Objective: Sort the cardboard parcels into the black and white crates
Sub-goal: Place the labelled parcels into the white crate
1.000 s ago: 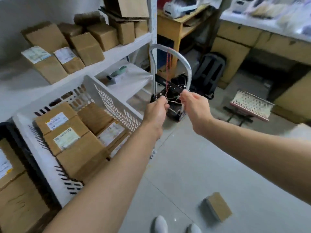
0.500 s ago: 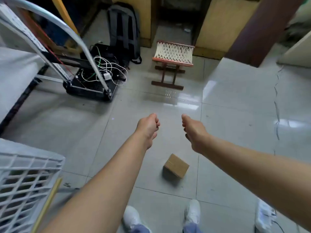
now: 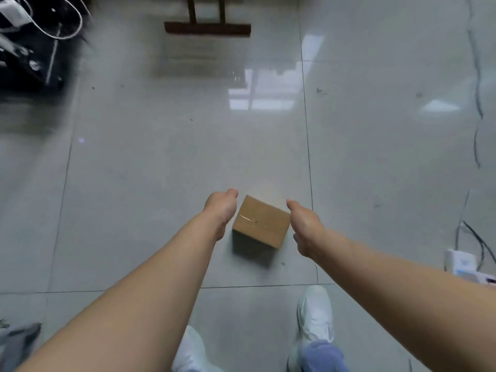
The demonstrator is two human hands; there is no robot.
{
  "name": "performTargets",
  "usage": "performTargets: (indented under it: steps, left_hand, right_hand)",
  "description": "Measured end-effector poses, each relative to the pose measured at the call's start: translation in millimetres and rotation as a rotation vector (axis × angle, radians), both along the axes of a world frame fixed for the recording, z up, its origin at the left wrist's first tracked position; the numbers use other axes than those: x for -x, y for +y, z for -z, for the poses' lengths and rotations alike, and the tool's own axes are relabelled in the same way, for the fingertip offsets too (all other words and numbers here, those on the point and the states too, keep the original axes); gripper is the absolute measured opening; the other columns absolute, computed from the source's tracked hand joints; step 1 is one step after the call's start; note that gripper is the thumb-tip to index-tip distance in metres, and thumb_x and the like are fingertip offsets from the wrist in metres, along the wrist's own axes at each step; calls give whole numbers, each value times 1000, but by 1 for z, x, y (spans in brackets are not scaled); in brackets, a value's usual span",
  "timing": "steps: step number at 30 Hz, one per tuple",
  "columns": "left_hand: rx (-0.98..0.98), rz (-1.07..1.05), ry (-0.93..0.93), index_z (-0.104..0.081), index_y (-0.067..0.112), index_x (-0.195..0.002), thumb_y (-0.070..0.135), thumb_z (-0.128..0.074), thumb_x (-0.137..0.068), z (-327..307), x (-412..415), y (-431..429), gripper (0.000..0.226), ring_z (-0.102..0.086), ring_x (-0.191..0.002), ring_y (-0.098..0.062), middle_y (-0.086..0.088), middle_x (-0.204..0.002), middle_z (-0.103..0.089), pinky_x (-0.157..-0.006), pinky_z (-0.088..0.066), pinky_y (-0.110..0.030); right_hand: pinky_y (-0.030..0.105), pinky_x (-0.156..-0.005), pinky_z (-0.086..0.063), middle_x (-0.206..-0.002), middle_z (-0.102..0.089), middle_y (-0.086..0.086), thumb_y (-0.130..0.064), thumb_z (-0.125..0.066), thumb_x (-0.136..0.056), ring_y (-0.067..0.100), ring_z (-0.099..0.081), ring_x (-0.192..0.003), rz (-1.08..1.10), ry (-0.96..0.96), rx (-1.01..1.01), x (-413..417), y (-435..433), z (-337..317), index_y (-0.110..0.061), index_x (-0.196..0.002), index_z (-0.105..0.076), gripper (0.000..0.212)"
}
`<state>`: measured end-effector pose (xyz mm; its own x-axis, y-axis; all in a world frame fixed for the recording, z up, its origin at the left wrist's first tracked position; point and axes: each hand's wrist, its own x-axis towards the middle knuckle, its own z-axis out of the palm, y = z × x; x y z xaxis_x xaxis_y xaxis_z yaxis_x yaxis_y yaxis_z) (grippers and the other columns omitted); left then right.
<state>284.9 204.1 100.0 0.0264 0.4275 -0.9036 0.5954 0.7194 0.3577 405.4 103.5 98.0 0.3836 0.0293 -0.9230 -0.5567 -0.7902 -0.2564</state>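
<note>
Your left hand (image 3: 221,208) and right hand (image 3: 304,224) reach down, flanking one cardboard parcel (image 3: 261,222) on the floor (image 3: 161,183). Fingers hidden; can't tell whether either hand grips.

Both arms bare, reaching forward and down. left forearm (image 3: 150,285) comes in from the lower left, right forearm (image 3: 389,285) from the right edge, and they converge toward the hands. left hand (image 3: 221,208) and right hand (image 3: 304,224) are level-ish with a gap between them, palms turned inward toward each other. left thumb (image 3: 232,193) and right thumb (image 3: 291,204) point ahead on top. Fingers drop below the palms, mostly hidden. Neither hand grips anything. Right hand sits slightly nearer the body than the left.
</note>
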Motion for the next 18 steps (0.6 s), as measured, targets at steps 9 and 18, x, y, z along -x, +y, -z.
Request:
performTargets:
  steps: [9, 18]
  left_hand:
    - [35, 53, -16, -56, 10, -112, 37, -40, -99, 130, -6, -29, 34, -48, -80, -20, -4, -94, -54, -69, -34, -27]
    - [4, -89, -66, -59, 6, -120, 41, -41, -96, 59, 9, 4, 46, -57, -107, -21, -5, -120, -62, -76, -33, -29]
  right_hand:
    - [27, -82, -32, -103, -44, -5, -47, -37, -97, 11, -45, -85, 45, 72, -15, 5, -27, 125, -17, -133, -43, 47]
    - [31, -82, -47, -112, -63, 0, -52, -42, -94, 19, -61, -97, 19, 39, -139, -2, 18, 51, -21, -112, -56, 38]
